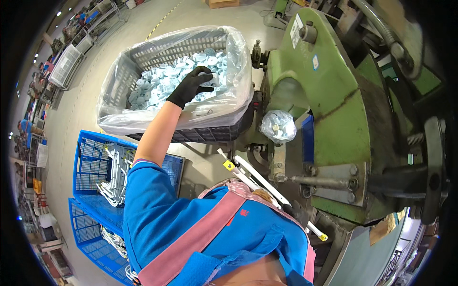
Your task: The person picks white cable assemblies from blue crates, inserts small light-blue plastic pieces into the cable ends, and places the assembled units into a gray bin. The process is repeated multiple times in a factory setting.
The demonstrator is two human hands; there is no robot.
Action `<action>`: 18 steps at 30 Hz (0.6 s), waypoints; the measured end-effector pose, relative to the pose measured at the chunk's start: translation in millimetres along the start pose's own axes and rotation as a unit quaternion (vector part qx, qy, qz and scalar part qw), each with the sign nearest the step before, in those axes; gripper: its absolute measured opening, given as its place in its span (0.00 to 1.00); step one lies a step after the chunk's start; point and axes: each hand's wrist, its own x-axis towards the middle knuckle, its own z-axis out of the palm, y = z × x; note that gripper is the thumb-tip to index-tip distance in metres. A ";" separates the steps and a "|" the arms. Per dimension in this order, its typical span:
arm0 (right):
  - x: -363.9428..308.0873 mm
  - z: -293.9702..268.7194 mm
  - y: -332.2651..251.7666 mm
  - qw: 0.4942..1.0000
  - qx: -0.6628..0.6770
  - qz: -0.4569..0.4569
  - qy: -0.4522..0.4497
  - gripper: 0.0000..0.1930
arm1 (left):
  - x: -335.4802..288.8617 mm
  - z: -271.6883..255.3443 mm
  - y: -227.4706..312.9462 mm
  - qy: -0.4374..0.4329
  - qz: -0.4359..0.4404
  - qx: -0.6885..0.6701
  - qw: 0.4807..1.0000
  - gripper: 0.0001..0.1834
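My left hand (190, 86), in a black glove, reaches over a large crate (164, 44) lined with clear plastic. Its thumb and fingers curve around a pale round metal part (210, 80). Beneath lies a heap of similar small bluish-silver parts (167, 76). Low at my front, my right hand (297, 214), dark-gloved and partly hidden by my body, closes around white tubes (260, 174). These slant across my apron, with a yellow piece (229, 165) near the upper end and a yellow tip (323, 237) at the lower.
A big green machine (329, 95) stands at right, with a threaded rod (324, 182) projecting toward me. A plastic bag of small parts (278, 126) sits at its near side. Blue crates (88, 164) with bent white tubes (114, 178) stand at left.
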 end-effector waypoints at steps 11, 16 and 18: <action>-13.6 -21.2 62.6 0.986 -0.136 -0.096 -0.016 0.11 | -80.7 103.6 11.0 0.122 0.306 0.361 0.873 0.11; -19.3 -46.0 73.7 0.979 -0.140 -0.151 -0.009 0.09 | -141.4 199.3 -33.0 -0.052 0.216 0.275 0.935 0.16; -18.2 -52.3 77.9 0.975 -0.147 -0.167 -0.014 0.08 | -157.0 226.7 -50.4 -0.072 0.189 0.316 0.927 0.20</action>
